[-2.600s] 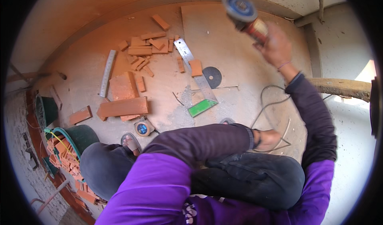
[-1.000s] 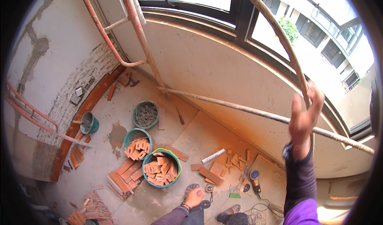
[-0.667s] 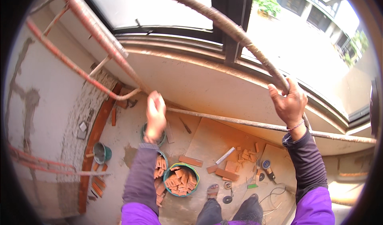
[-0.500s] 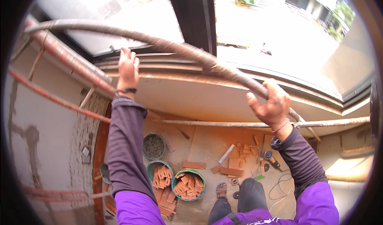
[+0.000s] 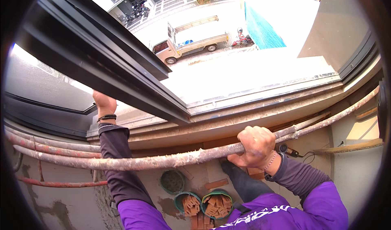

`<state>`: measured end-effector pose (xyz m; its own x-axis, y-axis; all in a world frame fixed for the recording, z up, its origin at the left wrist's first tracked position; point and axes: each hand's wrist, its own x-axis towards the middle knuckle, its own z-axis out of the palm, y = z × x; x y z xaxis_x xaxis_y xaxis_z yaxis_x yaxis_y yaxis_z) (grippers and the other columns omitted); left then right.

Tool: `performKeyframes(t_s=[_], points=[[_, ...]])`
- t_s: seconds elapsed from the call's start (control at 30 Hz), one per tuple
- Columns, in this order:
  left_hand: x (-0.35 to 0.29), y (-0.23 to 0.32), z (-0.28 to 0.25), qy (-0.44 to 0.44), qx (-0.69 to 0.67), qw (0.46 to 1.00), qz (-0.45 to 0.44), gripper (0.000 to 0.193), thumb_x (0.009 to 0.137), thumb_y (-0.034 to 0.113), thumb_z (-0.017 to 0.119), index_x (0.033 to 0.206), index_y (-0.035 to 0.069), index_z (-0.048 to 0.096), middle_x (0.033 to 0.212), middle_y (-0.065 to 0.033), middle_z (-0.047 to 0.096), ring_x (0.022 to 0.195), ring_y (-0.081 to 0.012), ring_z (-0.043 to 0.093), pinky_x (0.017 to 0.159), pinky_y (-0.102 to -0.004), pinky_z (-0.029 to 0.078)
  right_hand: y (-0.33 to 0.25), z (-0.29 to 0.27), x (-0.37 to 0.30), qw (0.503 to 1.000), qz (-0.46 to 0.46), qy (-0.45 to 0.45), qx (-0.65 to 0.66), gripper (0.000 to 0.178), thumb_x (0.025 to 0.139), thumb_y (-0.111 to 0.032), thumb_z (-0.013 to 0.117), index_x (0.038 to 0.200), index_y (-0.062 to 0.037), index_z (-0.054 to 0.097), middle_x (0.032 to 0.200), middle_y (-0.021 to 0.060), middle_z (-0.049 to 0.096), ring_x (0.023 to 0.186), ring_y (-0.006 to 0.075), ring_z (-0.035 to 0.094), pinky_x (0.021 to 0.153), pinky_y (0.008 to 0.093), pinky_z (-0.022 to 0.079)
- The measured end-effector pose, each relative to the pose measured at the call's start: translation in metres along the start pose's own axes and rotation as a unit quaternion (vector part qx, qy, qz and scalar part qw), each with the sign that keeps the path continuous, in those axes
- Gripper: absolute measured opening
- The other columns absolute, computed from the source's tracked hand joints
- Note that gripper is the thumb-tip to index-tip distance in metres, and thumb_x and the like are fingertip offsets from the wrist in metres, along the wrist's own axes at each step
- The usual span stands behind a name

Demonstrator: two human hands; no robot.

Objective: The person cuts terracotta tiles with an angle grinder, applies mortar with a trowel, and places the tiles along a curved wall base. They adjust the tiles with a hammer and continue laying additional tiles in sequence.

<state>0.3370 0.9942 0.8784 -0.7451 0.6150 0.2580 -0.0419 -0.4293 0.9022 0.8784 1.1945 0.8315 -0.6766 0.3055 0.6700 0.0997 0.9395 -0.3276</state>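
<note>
My right hand (image 5: 256,146) is wrapped around a plaster-crusted metal scaffold tube (image 5: 179,160) that crosses in front of me. My left arm reaches over the same tube to the window opening. There my left hand (image 5: 104,103) is raised beside a thick black window frame post (image 5: 106,75), its fingers hidden behind the post and washed out by glare. I cannot tell if they grip anything. Below the post runs the dusty window sill (image 5: 260,104).
Far below, outside, stand a pickup truck (image 5: 191,42) and a red motorbike (image 5: 242,38). On the floor are a bucket of grey mortar (image 5: 172,182), two buckets of brick pieces (image 5: 190,204) and an angle grinder (image 5: 288,149). Red scaffold tubes (image 5: 61,183) lie at left.
My view has leaned forward over the sill, showing more of the street. My right hand has closed fully around the tube. The left hand has moved outward behind the window post.
</note>
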Motion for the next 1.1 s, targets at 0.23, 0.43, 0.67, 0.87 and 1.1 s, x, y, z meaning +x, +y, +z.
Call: performKeyframes(t_s=[0.23,0.43,0.67,0.87,1.1], points=[[0.093,-0.038,0.072,0.110,0.272,0.953,-0.071,0.077,0.094,0.064,0.020,0.152,0.013,0.019,0.148,-0.0117,0.028,0.139,-0.0357,0.026,0.109,-0.0521,0.019,0.006,0.000,0.000,0.999,0.037,-0.026,-0.010,0.034,0.068,-0.034,0.074,0.062,-0.0119,0.048,0.052,0.0037,0.038,0.043,0.0222,0.041,0.043,0.0349,0.030],[0.099,-0.035,0.078,0.083,0.309,0.944,-0.079,0.088,0.093,0.072,0.013,0.155,0.009,0.010,0.161,-0.0136,0.012,0.147,-0.0398,0.011,0.116,-0.0565,0.007,-0.003,-0.002,0.006,0.997,0.072,-0.035,-0.016,0.039,0.075,-0.040,0.068,0.058,-0.0144,0.045,0.054,0.0017,0.036,0.046,0.0193,0.041,0.044,0.0337,0.029],[0.112,-0.022,0.108,0.035,0.253,0.967,-0.020,0.087,0.096,0.068,0.021,0.154,0.005,0.009,0.161,-0.0156,0.008,0.147,-0.0397,0.012,0.117,-0.0544,0.010,-0.004,-0.002,0.006,0.995,0.092,-0.036,-0.012,0.032,0.075,-0.033,0.068,0.060,-0.0144,0.046,0.055,0.0021,0.037,0.047,0.0200,0.042,0.045,0.0350,0.030],[0.106,-0.013,0.104,0.035,0.239,0.970,-0.009,0.083,0.097,0.064,0.025,0.153,0.005,0.015,0.159,-0.0177,0.015,0.145,-0.0397,0.018,0.118,-0.0512,0.015,-0.004,-0.004,0.003,0.995,0.092,-0.041,-0.020,0.031,0.075,-0.029,0.067,0.060,-0.0146,0.044,0.056,0.0022,0.035,0.047,0.0195,0.041,0.047,0.0349,0.030],[0.008,-0.025,0.040,-0.135,0.087,0.987,0.008,0.060,0.103,0.048,0.033,0.148,0.008,0.031,0.149,-0.0152,0.036,0.136,-0.0264,0.037,0.112,-0.0402,0.032,-0.004,0.001,-0.012,0.995,0.094,-0.025,-0.018,0.026,0.075,-0.026,0.066,0.061,-0.0148,0.046,0.057,0.0026,0.038,0.049,0.0201,0.044,0.047,0.0347,0.032]])
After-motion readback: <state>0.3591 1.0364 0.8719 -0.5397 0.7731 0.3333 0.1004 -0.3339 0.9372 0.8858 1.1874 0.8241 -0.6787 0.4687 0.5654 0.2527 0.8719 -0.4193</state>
